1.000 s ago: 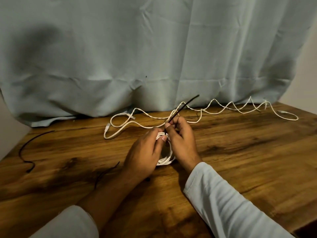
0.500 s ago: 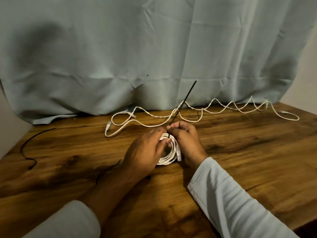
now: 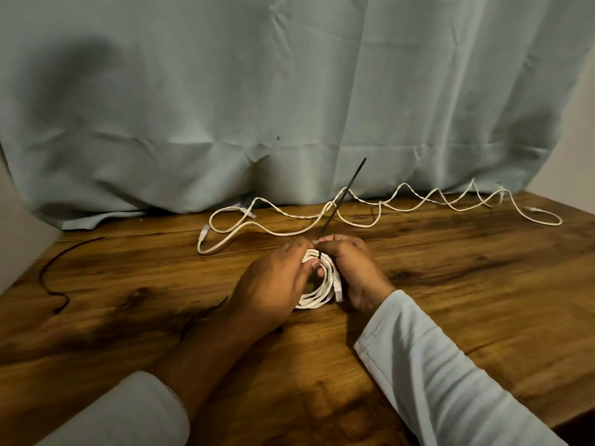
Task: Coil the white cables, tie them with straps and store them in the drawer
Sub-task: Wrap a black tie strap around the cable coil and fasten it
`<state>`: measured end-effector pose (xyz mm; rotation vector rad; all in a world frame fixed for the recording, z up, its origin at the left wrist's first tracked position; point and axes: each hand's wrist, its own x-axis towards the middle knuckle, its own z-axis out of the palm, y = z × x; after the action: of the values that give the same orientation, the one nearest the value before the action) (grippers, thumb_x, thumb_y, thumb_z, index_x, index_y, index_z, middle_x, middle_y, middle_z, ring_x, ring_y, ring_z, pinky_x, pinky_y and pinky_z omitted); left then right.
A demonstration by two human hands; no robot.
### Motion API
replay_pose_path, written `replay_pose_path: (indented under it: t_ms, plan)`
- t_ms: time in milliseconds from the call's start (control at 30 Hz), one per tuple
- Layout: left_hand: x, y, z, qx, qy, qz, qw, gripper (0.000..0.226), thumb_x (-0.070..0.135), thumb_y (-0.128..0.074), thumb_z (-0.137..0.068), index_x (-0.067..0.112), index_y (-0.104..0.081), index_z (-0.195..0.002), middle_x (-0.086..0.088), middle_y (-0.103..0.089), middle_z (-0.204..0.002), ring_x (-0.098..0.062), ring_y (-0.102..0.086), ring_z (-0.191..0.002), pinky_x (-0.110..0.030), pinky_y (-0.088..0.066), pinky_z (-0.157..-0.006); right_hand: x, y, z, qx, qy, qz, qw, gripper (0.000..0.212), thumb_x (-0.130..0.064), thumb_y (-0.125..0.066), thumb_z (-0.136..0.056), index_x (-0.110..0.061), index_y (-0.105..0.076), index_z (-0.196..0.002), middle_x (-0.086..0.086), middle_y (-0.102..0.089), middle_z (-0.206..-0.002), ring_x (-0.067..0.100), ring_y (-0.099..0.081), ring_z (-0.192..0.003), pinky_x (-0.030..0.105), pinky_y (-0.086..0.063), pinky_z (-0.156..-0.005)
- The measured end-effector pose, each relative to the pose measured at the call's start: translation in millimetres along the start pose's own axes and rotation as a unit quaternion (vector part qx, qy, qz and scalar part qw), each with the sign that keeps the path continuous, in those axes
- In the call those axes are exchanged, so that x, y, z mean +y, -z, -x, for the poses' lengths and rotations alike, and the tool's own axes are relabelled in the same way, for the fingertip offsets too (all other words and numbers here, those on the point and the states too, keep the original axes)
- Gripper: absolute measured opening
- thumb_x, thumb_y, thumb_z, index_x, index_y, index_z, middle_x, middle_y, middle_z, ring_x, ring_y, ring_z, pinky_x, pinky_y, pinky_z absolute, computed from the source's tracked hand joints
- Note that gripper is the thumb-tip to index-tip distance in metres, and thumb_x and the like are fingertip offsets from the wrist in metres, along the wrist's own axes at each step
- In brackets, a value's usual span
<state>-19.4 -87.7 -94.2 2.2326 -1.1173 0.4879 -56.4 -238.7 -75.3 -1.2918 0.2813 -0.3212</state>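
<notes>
**While Two Hands Held a White Coil, a Black Strap Pointed Upward**

As the person leaned over the wooden table (image 3: 467, 284), both hands closed on a coiled white cable (image 3: 317, 292) that lay on the wood near the middle. The left hand (image 3: 273, 284) gripped the coil's left side, its fingers curled over the loops. The right hand (image 3: 357, 268) cupped the right side, and its fingertips pinched the black strap (image 3: 343, 198) at the top of the coil. A dark band of that strap crossed the loops there, while its long free end rose at a slant toward the back.

Behind the hands, a second white cable (image 3: 283, 235) sprawled uncoiled in loose waves along the table's far edge, well apart from the coil. It ran just in front of a pale grey-green cloth (image 3: 289, 91) that hung as a backdrop. Two more black straps lay on the wood: one (image 3: 51, 278) near the left edge, another (image 3: 199, 317) just beside the left forearm. White sleeves (image 3: 450, 381) covered both arms.
</notes>
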Motion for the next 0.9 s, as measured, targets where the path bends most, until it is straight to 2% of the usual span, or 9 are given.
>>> replay_pose_path:
  t_ms: [133,300,400,533,633,667,733,800,900]
  plan:
    - [7.3,4.7,-1.9,-0.001,0.028,0.015,0.999,0.03,0.04,-0.043,-0.106,0.031,-0.045,-0.135,0.006,-0.066,-0.12,-0.014,-0.064,-0.101,-0.04,-0.054,-0.086,-2.2,2.4,-2.1,-0.01,-0.023,-0.008,1.0,0.025,0.002,-0.062,-0.092,-0.006,-0.073,-0.07,0.013,-0.066,-0.062,0.015,-0.057,-0.043,0.021,-0.049,-0.043]
    - [6.4,4.4,-2.1,0.019,0.001,0.055,0.998,0.027,0.033,-0.048,-0.106,0.029,-0.055,-0.132,0.007,-0.065,-0.122,-0.013,-0.062,-0.107,-0.04,-0.052,-0.09,-0.9,6.4,-2.3,-0.024,-0.033,-0.016,0.999,0.016,0.004,-0.062,-0.09,-0.002,-0.073,-0.079,0.01,-0.065,-0.059,0.013,-0.056,-0.041,0.02,-0.048,-0.042]
    - [3.2,2.6,-3.6,0.027,0.009,0.072,0.997,0.026,0.032,-0.049,-0.106,0.028,-0.057,-0.129,0.008,-0.065,-0.119,-0.009,-0.061,-0.106,-0.036,-0.052,-0.09,1.9,7.7,-4.4,-0.021,-0.025,-0.029,0.999,0.007,0.004,-0.064,-0.091,0.0,-0.068,-0.094,0.011,-0.067,-0.064,0.013,-0.059,-0.044,0.021,-0.05,-0.043]
    - [-5.6,1.3,-6.7,0.073,0.01,0.128,0.989,0.02,0.025,-0.053,-0.106,0.021,-0.062,-0.123,0.007,-0.069,-0.114,-0.006,-0.063,-0.104,-0.026,-0.049,-0.09,5.0,7.2,-7.1,-0.04,0.028,-0.004,0.999,0.006,-0.004,-0.067,-0.094,-0.004,-0.07,-0.089,0.011,-0.071,-0.073,0.017,-0.066,-0.059,0.025,-0.055,-0.057]
    - [-13.9,2.7,-8.2,0.089,0.034,0.186,0.978,0.018,0.023,-0.054,-0.106,0.017,-0.066,-0.119,0.007,-0.072,-0.109,-0.005,-0.066,-0.103,-0.024,-0.05,-0.089,2.6,6.4,-5.9,-0.093,0.028,0.015,0.995,0.032,-0.028,-0.074,-0.093,0.001,-0.075,-0.107,0.018,-0.075,-0.092,0.023,-0.07,-0.077,0.032,-0.057,-0.074]
    - [-15.9,3.1,-8.0,0.088,0.043,0.205,0.974,0.018,0.023,-0.054,-0.106,0.017,-0.066,-0.119,0.008,-0.072,-0.109,-0.005,-0.066,-0.104,-0.024,-0.051,-0.09,2.2,7.4,-5.8,-0.109,0.034,0.03,0.993,0.039,-0.03,-0.076,-0.09,0.001,-0.074,-0.112,0.021,-0.074,-0.1,0.026,-0.07,-0.084,0.037,-0.056,-0.081]
    - [-18.8,3.1,-6.9,0.077,0.057,0.226,0.969,0.018,0.023,-0.054,-0.106,0.019,-0.066,-0.119,0.009,-0.072,-0.109,-0.004,-0.066,-0.104,-0.027,-0.053,-0.091,2.4,9.5,-5.0,-0.136,0.046,0.055,0.988,0.037,-0.024,-0.077,-0.087,0.003,-0.074,-0.112,0.027,-0.071,-0.104,0.034,-0.065,-0.092,0.045,-0.05,-0.09]
    - [-18.8,3.0,-5.1,0.063,0.067,0.239,0.967,0.017,0.022,-0.055,-0.105,0.02,-0.067,-0.117,0.01,-0.073,-0.108,-0.003,-0.067,-0.102,-0.029,-0.054,-0.09,3.5,11.0,-4.9,-0.147,0.045,0.071,0.985,0.036,-0.018,-0.077,-0.082,0.006,-0.073,-0.108,0.032,-0.068,-0.104,0.038,-0.06,-0.094,0.049,-0.047,-0.091]
    - [-18.9,0.9,-3.9,0.049,0.065,0.228,0.97,0.017,0.023,-0.057,-0.104,0.02,-0.067,-0.117,0.009,-0.07,-0.11,-0.003,-0.064,-0.102,-0.026,-0.053,-0.089,5.9,10.9,-5.7,-0.147,0.041,0.086,0.985,0.028,-0.013,-0.074,-0.073,0.003,-0.076,-0.096,0.027,-0.068,-0.091,0.035,-0.06,-0.084,0.041,-0.05,-0.079]
